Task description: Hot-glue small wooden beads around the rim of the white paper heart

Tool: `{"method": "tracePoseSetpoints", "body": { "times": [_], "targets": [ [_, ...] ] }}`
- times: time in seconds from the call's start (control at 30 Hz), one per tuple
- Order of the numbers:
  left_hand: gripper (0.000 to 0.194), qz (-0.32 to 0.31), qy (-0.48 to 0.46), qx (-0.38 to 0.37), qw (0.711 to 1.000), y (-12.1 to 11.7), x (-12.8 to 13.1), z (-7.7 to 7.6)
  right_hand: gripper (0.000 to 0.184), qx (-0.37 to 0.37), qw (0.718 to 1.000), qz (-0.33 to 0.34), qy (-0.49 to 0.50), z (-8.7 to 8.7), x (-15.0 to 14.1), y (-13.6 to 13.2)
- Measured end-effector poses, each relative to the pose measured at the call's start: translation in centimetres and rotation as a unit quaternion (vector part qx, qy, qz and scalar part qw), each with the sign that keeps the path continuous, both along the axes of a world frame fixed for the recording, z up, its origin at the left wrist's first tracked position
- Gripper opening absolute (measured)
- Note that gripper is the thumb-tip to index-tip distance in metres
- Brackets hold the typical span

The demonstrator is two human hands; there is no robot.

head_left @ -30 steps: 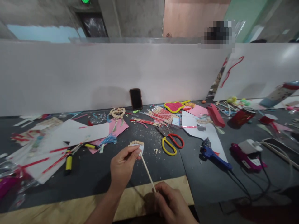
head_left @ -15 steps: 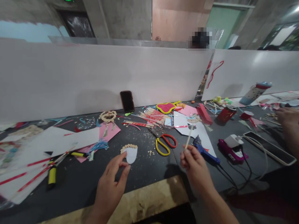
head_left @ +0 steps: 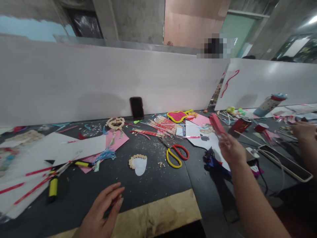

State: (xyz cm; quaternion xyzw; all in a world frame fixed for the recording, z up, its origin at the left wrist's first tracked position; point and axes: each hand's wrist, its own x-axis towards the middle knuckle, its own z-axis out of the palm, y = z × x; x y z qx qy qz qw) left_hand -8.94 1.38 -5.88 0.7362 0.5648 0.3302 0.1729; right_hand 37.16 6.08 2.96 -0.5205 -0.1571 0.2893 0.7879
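Note:
A heart-shaped white paper (head_left: pixel 140 166) lies on the dark table, its upper left edge lined with small beige bead-like pieces. My left hand (head_left: pixel 101 208) hovers below and left of it, fingers stretched out and holding nothing. My right hand (head_left: pixel 232 150) is at the lower end of a long red box (head_left: pixel 217 124), above the blue glue gun (head_left: pixel 214 162). Its fingers are blurred, so their grip is unclear. A thin pale stick (head_left: pixel 247 137) shows just right of that hand. Scissors (head_left: pixel 173 157) with red and yellow handles lie between my hands, near some loose beige pieces (head_left: pixel 161 164).
A phone (head_left: pixel 136 108) leans on the white partition (head_left: pixel 104 79). White sheets (head_left: pixel 81 148) and a yellow-black cutter (head_left: pixel 52 188) lie left. On the right are a red can (head_left: pixel 240 126), another phone (head_left: pixel 284 162) with a cable, and another person's hand (head_left: pixel 303 129).
My left hand has let go of the paper heart and drawn back toward me. My right hand, which held the pale stick upright, has moved right and forward to the red box.

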Motion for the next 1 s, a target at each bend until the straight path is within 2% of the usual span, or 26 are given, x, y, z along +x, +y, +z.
{"method": "tracePoseSetpoints", "body": {
  "times": [0.1,0.17,0.27,0.4,0.5,0.6,0.67,0.83,0.9,1.0],
  "targets": [
    [0.023,-0.013,0.013,-0.012,1.000,-0.1,0.4,0.1,0.026,-0.045,0.994,0.096,-0.032,-2.4,-4.1,-1.7],
    [0.022,-0.020,0.021,-0.003,1.000,-0.1,0.8,0.4,0.028,-0.068,0.982,0.163,-0.061,-3.4,-7.0,-3.0],
    [0.022,-0.021,0.021,0.008,1.000,-0.3,1.2,0.9,0.029,-0.103,0.956,0.250,-0.116,-3.7,-10.4,-4.5],
    [0.022,-0.020,0.009,0.003,1.000,-0.8,1.3,1.5,0.031,-0.135,0.925,0.310,-0.172,-3.0,-12.5,-5.4],
    [0.023,-0.005,0.013,0.002,1.000,-1.0,1.1,1.8,0.033,-0.171,0.893,0.317,-0.270,-3.0,-12.7,-5.7],
    [0.023,0.005,0.019,0.010,1.000,-1.2,0.8,1.7,0.034,-0.214,0.829,0.281,-0.434,-3.5,-12.2,-5.9],
    [0.023,0.004,0.023,0.015,1.000,-1.3,0.7,1.5,0.032,-0.229,0.792,0.256,-0.505,-3.8,-11.9,-5.8],
    [0.023,-0.027,0.033,0.004,0.999,-1.1,1.2,1.5,0.026,-0.200,0.699,0.218,-0.651,-4.0,-11.9,-4.2],
    [0.024,-0.056,0.039,-0.001,0.998,-0.6,1.9,2.1,0.026,-0.187,0.684,0.218,-0.670,-3.9,-12.3,-3.5],
    [0.024,-0.115,0.062,0.005,0.991,1.3,3.7,3.3,0.027,-0.179,0.684,0.215,-0.673,-4.0,-12.8,-3.5]
  ]
}}
